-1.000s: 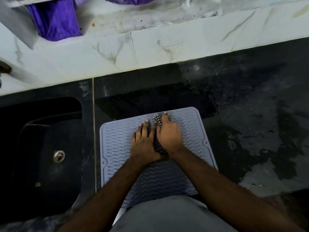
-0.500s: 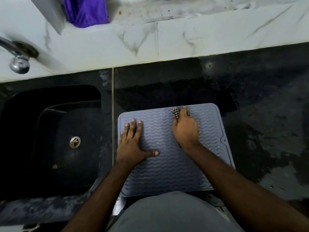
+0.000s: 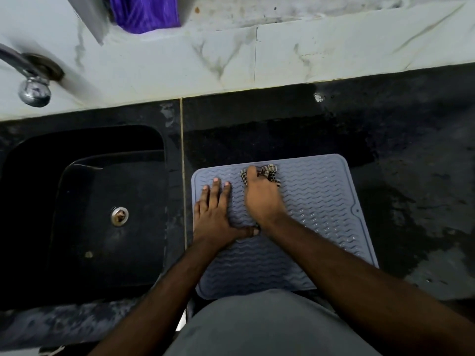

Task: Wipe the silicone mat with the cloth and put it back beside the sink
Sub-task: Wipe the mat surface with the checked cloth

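Note:
A grey-blue silicone mat (image 3: pixel 321 209) with a wavy ribbed surface lies flat on the black counter, just right of the sink (image 3: pixel 84 209). My left hand (image 3: pixel 216 214) rests flat on the mat's left part, fingers spread and pointing away from me. My right hand (image 3: pixel 262 199) presses a checked cloth (image 3: pixel 268 172) onto the mat near its far edge; most of the cloth is hidden under the palm. The two hands touch at my left thumb.
A black sink with a metal drain (image 3: pixel 119 215) sits at the left. A chrome tap (image 3: pixel 33 88) juts out over it from the white marble backsplash (image 3: pixel 282 60). Purple cloth (image 3: pixel 146 14) hangs at the top. The wet counter (image 3: pixel 411 176) stretches right.
My right hand with the cloth has slid left along the mat's far edge, closing the gap to my left hand. The view has shifted, so the sink and tap show more.

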{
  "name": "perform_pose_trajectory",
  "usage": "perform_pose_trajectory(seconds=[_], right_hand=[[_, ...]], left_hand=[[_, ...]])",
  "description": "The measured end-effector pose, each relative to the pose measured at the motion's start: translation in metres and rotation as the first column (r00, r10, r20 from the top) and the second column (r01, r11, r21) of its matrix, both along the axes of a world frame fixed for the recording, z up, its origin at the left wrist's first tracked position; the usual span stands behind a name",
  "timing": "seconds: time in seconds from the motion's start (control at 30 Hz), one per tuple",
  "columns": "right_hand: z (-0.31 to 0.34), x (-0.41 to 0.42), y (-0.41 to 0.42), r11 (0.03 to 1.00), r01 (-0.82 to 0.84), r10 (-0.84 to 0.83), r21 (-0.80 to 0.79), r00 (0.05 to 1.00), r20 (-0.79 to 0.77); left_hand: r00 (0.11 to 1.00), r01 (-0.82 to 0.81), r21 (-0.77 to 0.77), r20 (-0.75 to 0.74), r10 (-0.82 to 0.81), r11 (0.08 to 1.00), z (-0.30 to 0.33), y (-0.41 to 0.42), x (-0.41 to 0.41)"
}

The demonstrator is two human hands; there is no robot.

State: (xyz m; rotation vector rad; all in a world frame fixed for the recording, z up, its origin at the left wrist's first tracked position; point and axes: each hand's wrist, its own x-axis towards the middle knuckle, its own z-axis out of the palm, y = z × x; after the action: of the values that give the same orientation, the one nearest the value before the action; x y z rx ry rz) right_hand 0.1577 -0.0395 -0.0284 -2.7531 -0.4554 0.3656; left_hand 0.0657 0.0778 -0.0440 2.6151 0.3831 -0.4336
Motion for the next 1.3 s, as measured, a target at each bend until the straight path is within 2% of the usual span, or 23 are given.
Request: perform_pose_trajectory(seconds=[0.1, 0.17, 0.23, 0.3, 0.47, 0.63, 0.77, 1.03, 1.17, 1.3], right_hand=[[0.0, 0.0, 0.002, 0.999, -0.02, 0.021, -0.033, 0.999, 0.028], [0.0, -0.001, 0.002, 0.999, -0.01, 0.012, -0.043, 1.0, 0.026], [0.0, -0.002, 0.003, 0.999, -0.001, 0.002, -0.049, 1.0, 0.031], [0.001, -0.004, 0.004, 0.998, 0.005, -0.003, -0.056, 0.999, 0.032], [0.009, -0.004, 0.01, 0.994, 0.02, -0.022, -0.11, 1.0, -0.019], [0.027, -0.009, 0.024, 0.979, 0.197, -0.202, -0.041, 0.964, -0.175], [0.023, -0.037, 0.061, 0.999, -0.024, 0.015, -0.048, 0.985, -0.17], [0.014, -0.037, 0.074, 0.998, -0.024, 0.032, 0.065, 0.992, -0.122], [0.017, -0.031, 0.083, 0.991, 0.1, -0.08, 0.093, 0.977, -0.197], [0.023, -0.036, 0.093, 0.994, 0.067, -0.051, 0.088, 0.983, -0.175]], left_hand=[[1.0, 0.021, -0.02, -0.004, -0.022, 1.0, 0.003, 0.003, 0.001], [0.999, 0.039, -0.097, -0.003, -0.04, 0.995, 0.008, 0.011, 0.001], [0.997, 0.034, -0.15, 0.072, -0.024, 0.988, 0.012, 0.027, -0.004], [0.99, 0.021, -0.097, 0.141, -0.007, 0.995, 0.013, 0.048, -0.013], [0.997, 0.062, 0.01, 0.043, -0.063, 0.998, 0.016, 0.075, -0.022], [0.994, 0.102, 0.153, 0.008, -0.105, 0.983, 0.017, 0.074, -0.016], [0.992, 0.119, 0.2, 0.009, -0.123, 0.973, 0.016, 0.075, -0.017], [0.992, 0.122, 0.06, 0.01, -0.123, 0.991, 0.012, 0.085, -0.018], [0.988, 0.151, -0.026, 0.039, -0.15, 0.988, 0.014, 0.113, -0.011], [0.989, 0.136, -0.069, 0.071, -0.131, 0.988, 0.018, 0.124, -0.011]])
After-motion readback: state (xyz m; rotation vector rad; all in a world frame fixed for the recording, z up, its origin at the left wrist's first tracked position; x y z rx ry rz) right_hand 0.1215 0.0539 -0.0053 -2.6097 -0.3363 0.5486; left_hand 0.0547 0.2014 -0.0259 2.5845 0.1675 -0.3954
